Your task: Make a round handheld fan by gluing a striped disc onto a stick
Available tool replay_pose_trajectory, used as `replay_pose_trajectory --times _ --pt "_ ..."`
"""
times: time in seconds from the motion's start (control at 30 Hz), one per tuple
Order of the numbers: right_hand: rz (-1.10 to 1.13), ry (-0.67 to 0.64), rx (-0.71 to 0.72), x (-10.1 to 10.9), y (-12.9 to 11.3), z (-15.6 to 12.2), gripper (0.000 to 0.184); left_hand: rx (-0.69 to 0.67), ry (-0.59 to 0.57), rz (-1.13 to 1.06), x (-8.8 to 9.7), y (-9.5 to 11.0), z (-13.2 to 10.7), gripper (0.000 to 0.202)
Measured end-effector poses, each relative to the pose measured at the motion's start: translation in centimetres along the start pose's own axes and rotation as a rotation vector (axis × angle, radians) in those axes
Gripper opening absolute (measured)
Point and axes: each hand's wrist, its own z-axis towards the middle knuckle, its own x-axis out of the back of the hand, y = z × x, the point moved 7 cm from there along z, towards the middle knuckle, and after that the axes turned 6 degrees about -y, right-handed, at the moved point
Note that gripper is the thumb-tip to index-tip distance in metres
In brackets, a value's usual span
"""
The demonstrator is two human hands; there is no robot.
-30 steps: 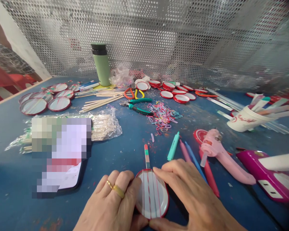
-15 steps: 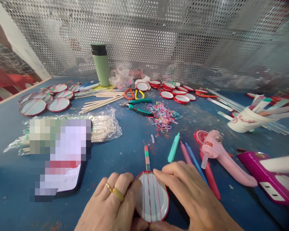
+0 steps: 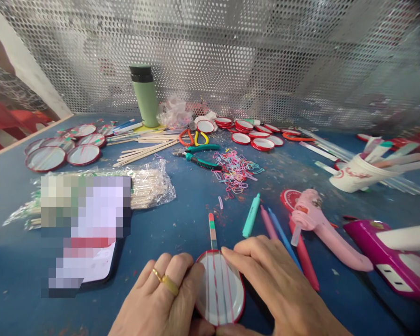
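Low in the head view, a round white jar lid (image 3: pixel 221 284) with a red rim lies between my hands, several thin lengthwise strips or strings stretched across its face. A wooden stick (image 3: pixel 212 231) with red, green and dark colour bands sticks out past its far edge. My left hand (image 3: pixel 164 294), wearing two gold-coloured rings, grips the lid's left side with its fingers curled. On the opposite side my right hand (image 3: pixel 269 284) holds the rim, index fingertip at the far edge and thumb at the near edge. Both thumbs are partly cut off by the frame's bottom.
A phone (image 3: pixel 101 261) rests on bagged wooden sticks (image 3: pixel 150 186) at left. Pliers (image 3: pixel 199 158) and colourful pins (image 3: pixel 236 170) lie mid-table. Markers (image 3: pixel 252 215), a pink glue gun (image 3: pixel 318 228) and a paper cup (image 3: pixel 357 175) are rightward. Finished-looking lids (image 3: pixel 45 158) and a green bottle (image 3: pixel 145 95) stand farther back.
The view has shifted very slightly. Both hands keep the same hold on the lid, and nothing else has visibly moved.
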Motion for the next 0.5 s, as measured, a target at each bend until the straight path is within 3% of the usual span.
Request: replay_pose_trajectory --times 0.5 --pt "0.026 -0.036 -0.014 -0.17 0.19 -0.02 0.059 -0.044 -0.002 0.029 0.00 0.13 0.30 0.040"
